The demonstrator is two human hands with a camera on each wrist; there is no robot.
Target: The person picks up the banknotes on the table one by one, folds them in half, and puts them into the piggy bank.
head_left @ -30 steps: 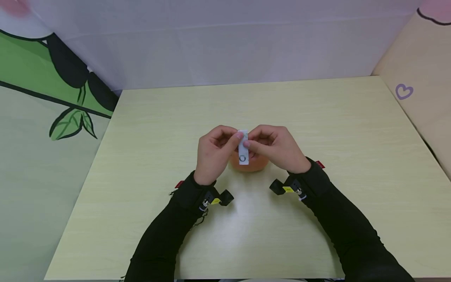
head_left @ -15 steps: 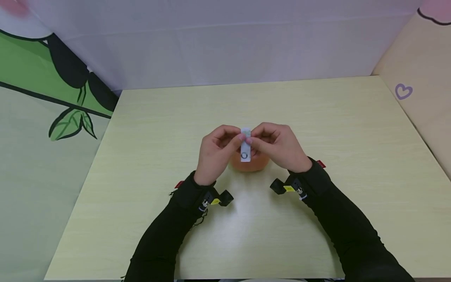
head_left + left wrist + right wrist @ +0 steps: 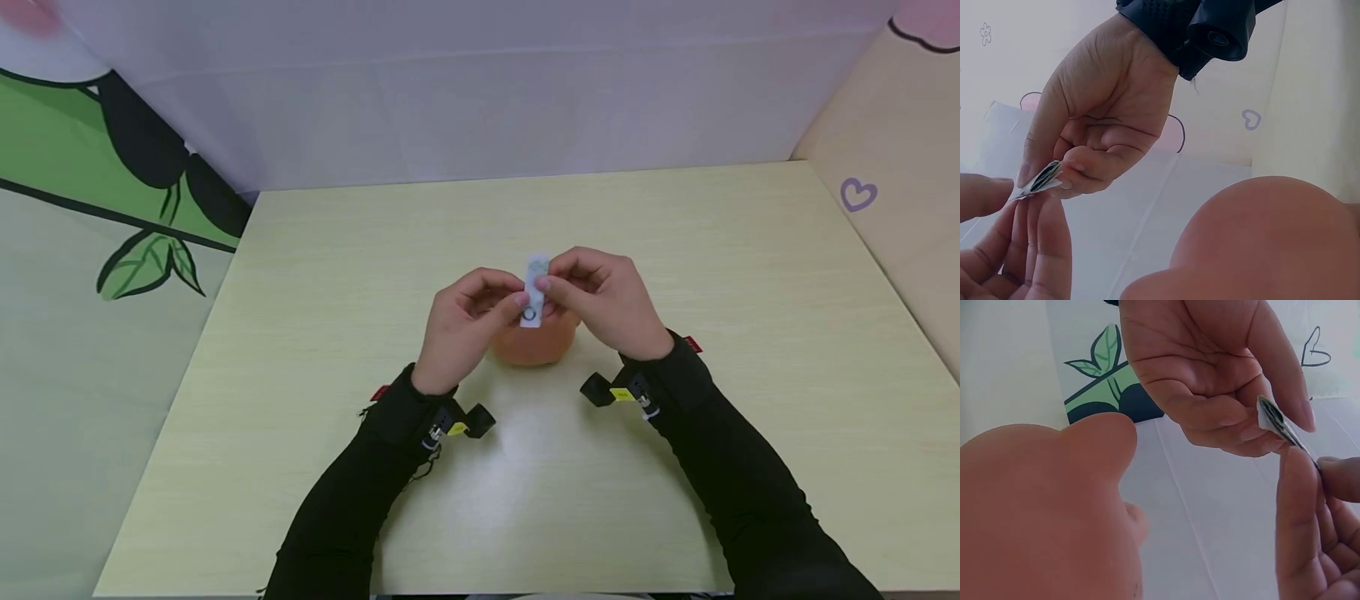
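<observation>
A narrow folded banknote (image 3: 535, 292), pale bluish with a small dark ring near its lower end, is held up between both hands. My right hand (image 3: 611, 300) pinches its right edge between thumb and fingers. At the left edge, my left hand (image 3: 476, 325) has its thumb and fingertips around the lower part. Layered folds show at the end of the note in the left wrist view (image 3: 1044, 178). Close below and behind the hands stands a rounded orange-pink piggy bank (image 3: 536, 343), its top hidden by them; a smooth ear (image 3: 1107, 447) shows in the right wrist view.
The pale wooden table (image 3: 360, 467) carries the piggy bank near its middle. A whitish wall cloth (image 3: 480, 108) rises along the back edge, with printed side panels left and right. Black wrist cameras (image 3: 480, 421) sit on both sleeves.
The banknote has moved up and to the right and tilted slightly. My right hand has risen with it, while the left hand has shifted a little right. More of the piggy bank shows.
</observation>
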